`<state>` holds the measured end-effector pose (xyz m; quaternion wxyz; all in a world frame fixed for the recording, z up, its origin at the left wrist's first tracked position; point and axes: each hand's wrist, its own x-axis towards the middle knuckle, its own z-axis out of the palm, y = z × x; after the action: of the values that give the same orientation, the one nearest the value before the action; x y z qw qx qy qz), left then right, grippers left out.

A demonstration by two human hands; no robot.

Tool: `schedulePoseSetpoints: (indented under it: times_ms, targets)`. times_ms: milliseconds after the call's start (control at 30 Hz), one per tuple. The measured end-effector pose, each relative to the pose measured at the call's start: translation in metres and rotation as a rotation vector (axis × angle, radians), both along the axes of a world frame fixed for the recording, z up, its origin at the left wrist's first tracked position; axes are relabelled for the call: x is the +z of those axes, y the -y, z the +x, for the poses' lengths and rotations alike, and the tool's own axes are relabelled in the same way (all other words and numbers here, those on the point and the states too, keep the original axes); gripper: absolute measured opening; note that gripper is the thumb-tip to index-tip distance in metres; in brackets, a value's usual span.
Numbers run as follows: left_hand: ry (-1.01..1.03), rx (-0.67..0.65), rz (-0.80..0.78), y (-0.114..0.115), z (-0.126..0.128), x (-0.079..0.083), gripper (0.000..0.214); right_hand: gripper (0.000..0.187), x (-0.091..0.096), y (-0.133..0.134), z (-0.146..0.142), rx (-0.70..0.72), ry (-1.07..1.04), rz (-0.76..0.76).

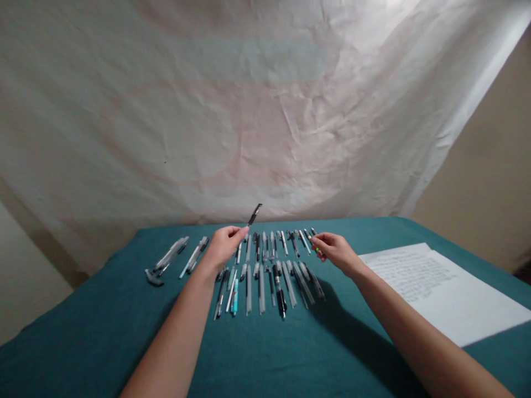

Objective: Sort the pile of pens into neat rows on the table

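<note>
My left hand (226,246) pinches a black pen (254,214), tilted up above the far row. Its lower end is hidden by the fingers. My right hand (335,253) is closed at the right end of that row, around a slim pen whose dark tip (313,230) shows past the fingertips and a small green part below them. The far row of mostly clear and black pens includes a white-bodied pen (284,243). In the near row, a light-blue pen (235,297) and a thick black-and-clear pen (279,293) lie among several clear pens (261,290).
At the left lie a clump of clear pens (171,254), a curved dark piece (154,278) and a small group of pens (194,257). Handwritten paper sheets (464,298) rest at the right of the green cloth (265,354). A pale sheet (265,121) hangs behind.
</note>
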<state>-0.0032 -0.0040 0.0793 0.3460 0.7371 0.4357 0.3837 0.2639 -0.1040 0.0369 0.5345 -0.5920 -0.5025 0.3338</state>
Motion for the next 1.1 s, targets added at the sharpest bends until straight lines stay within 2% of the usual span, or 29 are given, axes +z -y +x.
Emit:
schedulePoseSetpoints:
  times_ms: [67, 133, 233, 333, 500, 700, 900, 1100]
  targets:
    - [0.059, -0.158, -0.100, 0.022, 0.022, 0.000, 0.047, 0.031, 0.005, 0.003, -0.004, 0.063, -0.154, 0.053]
    - [0.064, -0.241, -0.186, 0.040, 0.041, -0.005, 0.045, 0.032, 0.009, 0.005, -0.009, 0.117, -0.291, 0.090]
    - [0.066, -0.325, -0.269, 0.057, 0.058, -0.016, 0.043, 0.032, 0.012, 0.008, -0.013, 0.156, -0.434, 0.116]
    - [0.054, -0.395, -0.328, 0.065, 0.065, -0.024, 0.041, 0.030, 0.012, 0.008, -0.015, 0.148, -0.486, 0.131]
    - [0.074, -0.446, -0.419, 0.072, 0.068, -0.028, 0.040, 0.029, 0.010, 0.007, -0.016, 0.113, -0.434, 0.121]
    - [0.245, -0.534, -0.657, 0.081, 0.077, -0.028, 0.038, 0.031, 0.007, 0.009, -0.028, 0.137, -0.260, 0.095]
    - [0.366, -0.519, -0.627, 0.083, 0.083, -0.037, 0.034, 0.033, 0.009, 0.014, -0.045, 0.159, -0.186, 0.065]
    - [0.393, -0.515, -0.660, 0.083, 0.083, -0.037, 0.034, 0.035, 0.008, 0.016, -0.046, 0.194, -0.187, -0.012]
